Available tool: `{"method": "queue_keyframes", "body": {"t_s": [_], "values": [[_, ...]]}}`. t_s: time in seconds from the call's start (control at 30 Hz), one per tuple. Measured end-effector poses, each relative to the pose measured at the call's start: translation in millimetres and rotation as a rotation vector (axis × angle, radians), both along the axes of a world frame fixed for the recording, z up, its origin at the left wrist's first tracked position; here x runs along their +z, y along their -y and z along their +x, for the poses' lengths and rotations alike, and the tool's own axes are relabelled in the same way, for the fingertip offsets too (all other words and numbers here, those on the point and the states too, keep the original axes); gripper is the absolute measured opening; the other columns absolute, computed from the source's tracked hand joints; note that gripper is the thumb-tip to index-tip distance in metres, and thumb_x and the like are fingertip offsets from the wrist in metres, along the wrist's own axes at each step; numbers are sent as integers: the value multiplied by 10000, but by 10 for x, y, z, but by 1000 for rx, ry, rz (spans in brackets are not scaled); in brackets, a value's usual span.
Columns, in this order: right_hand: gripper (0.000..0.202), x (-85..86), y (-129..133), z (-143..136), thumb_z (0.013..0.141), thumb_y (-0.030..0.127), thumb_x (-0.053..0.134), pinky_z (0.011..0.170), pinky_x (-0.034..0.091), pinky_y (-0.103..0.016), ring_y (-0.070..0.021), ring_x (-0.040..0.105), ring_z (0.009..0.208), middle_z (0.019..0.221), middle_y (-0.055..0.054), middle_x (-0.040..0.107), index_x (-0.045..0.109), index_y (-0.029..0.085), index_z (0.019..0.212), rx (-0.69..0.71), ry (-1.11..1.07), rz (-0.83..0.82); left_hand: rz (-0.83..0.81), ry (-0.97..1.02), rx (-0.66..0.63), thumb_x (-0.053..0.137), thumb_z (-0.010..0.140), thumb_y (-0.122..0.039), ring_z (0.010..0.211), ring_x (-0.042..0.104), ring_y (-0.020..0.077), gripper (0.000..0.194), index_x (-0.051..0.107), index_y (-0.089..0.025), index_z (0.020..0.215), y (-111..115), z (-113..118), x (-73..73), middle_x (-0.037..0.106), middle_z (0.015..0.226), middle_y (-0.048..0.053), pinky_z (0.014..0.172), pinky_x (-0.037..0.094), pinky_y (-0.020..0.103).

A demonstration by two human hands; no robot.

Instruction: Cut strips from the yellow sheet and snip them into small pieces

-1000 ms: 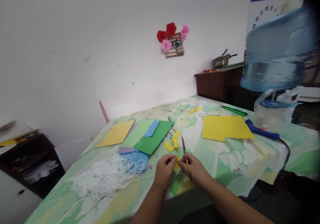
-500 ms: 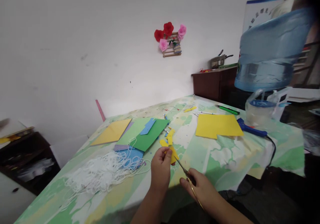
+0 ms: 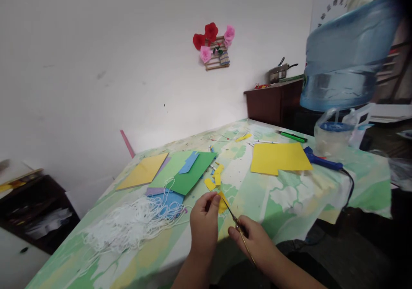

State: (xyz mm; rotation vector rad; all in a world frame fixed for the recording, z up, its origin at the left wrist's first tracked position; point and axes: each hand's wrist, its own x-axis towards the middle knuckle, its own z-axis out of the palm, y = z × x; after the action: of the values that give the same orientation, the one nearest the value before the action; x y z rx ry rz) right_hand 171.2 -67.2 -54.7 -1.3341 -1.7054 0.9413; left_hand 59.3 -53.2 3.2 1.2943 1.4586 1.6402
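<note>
My left hand [image 3: 205, 218] pinches a small piece of yellow paper [image 3: 222, 206] between thumb and fingers above the near edge of the table. In my right hand [image 3: 252, 239] is a pair of gold-handled scissors [image 3: 237, 225], its blades pointing up and left against the yellow piece. Whether the blades are parted I cannot tell. Just beyond my left hand lie several small yellow paper cuttings [image 3: 217, 178]. To the right rests a larger yellow sheet [image 3: 280, 158] with a notch in its near edge.
White cord [image 3: 128, 224] lies tangled at the left, beside green sheets [image 3: 196, 175] and an orange-yellow sheet [image 3: 143, 171]. A blue glue gun [image 3: 323, 160] with a black cable, a green cutter knife [image 3: 292, 136] and a plastic tub [image 3: 334, 136] stand at the right.
The view has shifted slightly, so the background sits a little higher and further left. Both hands keep their holds on the paper and the scissors, with the scissors turned slightly.
</note>
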Motion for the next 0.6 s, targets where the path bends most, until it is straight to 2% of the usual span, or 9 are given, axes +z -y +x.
{"method": "queue_keyframes", "body": {"t_s": [0.2, 0.33, 0.5, 0.6], "values": [[253, -30, 22, 18, 711, 389, 428, 472, 275, -222, -113, 364, 511, 529, 37, 384, 350, 195, 570, 11, -22, -3, -34, 57, -35, 626, 591, -309, 632, 544, 144, 229, 627, -158, 763, 6, 40, 4, 616, 660, 17, 614, 416, 248], [252, -20, 43, 22, 708, 388, 415, 470, 270, -224, -115, 351, 514, 531, 37, 364, 334, 196, 568, 19, -35, -10, -55, 169, -130, 605, 617, -325, 648, 536, 139, 270, 578, -156, 825, 12, 53, -31, 593, 684, 12, 605, 418, 247], [233, -10, 65, 22, 702, 368, 418, 473, 272, -224, -115, 353, 522, 534, 37, 364, 342, 193, 568, 16, -49, -11, -112, 113, -203, 524, 697, -345, 547, 462, 92, 205, 546, -149, 640, 108, 81, -83, 513, 565, -20, 528, 371, 196], [223, -11, 83, 23, 697, 363, 416, 463, 269, -220, -114, 355, 518, 534, 38, 364, 345, 192, 573, 30, -67, -25, -154, 139, -232, 507, 709, -338, 491, 438, 80, 210, 512, -154, 607, 161, 106, -110, 465, 512, -38, 481, 358, 189]]}}
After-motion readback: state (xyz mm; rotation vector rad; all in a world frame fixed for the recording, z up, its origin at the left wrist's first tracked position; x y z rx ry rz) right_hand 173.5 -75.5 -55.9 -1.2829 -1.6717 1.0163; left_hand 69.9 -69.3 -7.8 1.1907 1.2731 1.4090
